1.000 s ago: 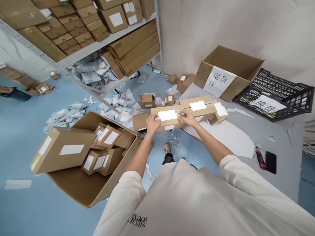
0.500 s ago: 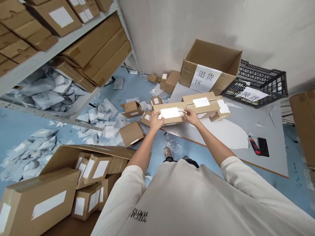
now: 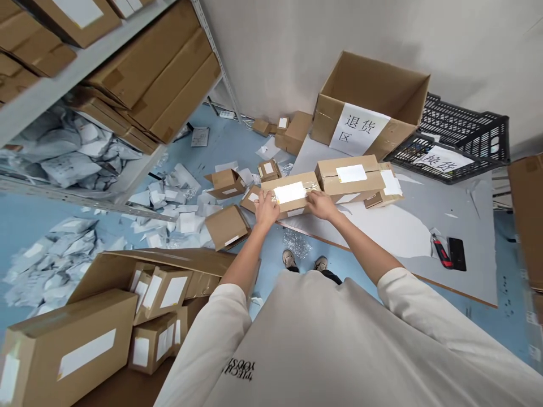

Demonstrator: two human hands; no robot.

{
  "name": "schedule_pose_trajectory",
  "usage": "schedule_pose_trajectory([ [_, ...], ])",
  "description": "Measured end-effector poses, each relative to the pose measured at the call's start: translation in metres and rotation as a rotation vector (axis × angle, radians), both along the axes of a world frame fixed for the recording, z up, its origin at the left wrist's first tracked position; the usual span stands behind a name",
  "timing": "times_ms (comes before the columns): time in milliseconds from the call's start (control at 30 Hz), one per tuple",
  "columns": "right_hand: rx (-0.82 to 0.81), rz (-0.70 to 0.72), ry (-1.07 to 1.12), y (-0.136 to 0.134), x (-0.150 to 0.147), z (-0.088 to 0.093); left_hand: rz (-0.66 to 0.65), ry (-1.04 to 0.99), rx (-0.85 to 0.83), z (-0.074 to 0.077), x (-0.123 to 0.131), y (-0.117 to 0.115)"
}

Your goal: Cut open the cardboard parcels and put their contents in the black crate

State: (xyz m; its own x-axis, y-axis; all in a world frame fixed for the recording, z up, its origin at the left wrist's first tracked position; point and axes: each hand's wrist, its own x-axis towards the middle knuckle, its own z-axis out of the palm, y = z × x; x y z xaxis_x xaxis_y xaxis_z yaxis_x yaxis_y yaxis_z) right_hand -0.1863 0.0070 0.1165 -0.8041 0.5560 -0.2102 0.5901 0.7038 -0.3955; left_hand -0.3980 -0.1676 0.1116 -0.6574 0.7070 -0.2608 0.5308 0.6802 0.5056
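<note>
A long cardboard box (image 3: 290, 193) with a white label and shiny clear tape on top lies at the table's left end. My left hand (image 3: 267, 209) grips its left end, fingers bent over the top edge. At the right front corner, my right hand (image 3: 321, 204) holds the same box with curled fingers; the fingertips are partly hidden. Just right of it sits a second labelled cardboard box (image 3: 351, 175), with a smaller box (image 3: 389, 185) against its far end.
A big open carton (image 3: 360, 121) and a black plastic crate (image 3: 470, 141) stand at the back of the table (image 3: 462, 220). A red box cutter (image 3: 442, 251) and a phone (image 3: 457, 254) lie right. Parcels fill a carton (image 3: 102, 271) at lower left; a shelf (image 3: 85, 68) rises behind.
My right hand has shifted a little left and down along the box's end. The tape over the label glints less. The view has tilted slightly, and both shoes now show.
</note>
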Motion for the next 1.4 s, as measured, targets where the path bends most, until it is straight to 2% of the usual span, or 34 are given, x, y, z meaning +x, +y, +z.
schedule_pose_trajectory([
  [200, -0.069, 0.011, 0.022, 0.009, -0.012, -0.009, -0.017, -0.005, 0.016, 0.004, 0.018, -0.023],
  [367, -0.107, -0.001, 0.072, 0.028, -0.024, -0.017, -0.132, 0.086, -0.034, 0.016, 0.034, -0.033],
  [533, -0.105, -0.038, 0.162, 0.032, -0.017, -0.022, -0.26, 0.126, 0.022, 0.017, 0.052, -0.019],
  [733, -0.06, -0.196, 0.3, 0.018, 0.006, -0.027, -0.279, 0.077, -0.04, 0.005, 0.072, 0.002],
  [833, -0.067, -0.269, 0.354, 0.013, 0.012, -0.03, -0.275, 0.086, -0.032, 0.004, 0.059, 0.003],
  [933, -0.137, -0.321, 0.38, 0.005, 0.012, -0.039, -0.275, 0.09, -0.026, 0.007, 0.033, 0.001],
  [1167, -0.596, -0.487, 0.25, -0.031, 0.0, -0.066, -0.212, -0.008, 0.023, 0.01, -0.028, -0.006],
  [1267, -0.766, -0.527, 0.257, -0.049, -0.01, -0.067, -0.174, -0.061, 0.078, 0.01, -0.05, -0.01],
  [1400, -1.002, -0.557, 0.365, -0.067, -0.03, -0.057, -0.163, -0.108, 0.074, 0.011, -0.069, -0.011],
])
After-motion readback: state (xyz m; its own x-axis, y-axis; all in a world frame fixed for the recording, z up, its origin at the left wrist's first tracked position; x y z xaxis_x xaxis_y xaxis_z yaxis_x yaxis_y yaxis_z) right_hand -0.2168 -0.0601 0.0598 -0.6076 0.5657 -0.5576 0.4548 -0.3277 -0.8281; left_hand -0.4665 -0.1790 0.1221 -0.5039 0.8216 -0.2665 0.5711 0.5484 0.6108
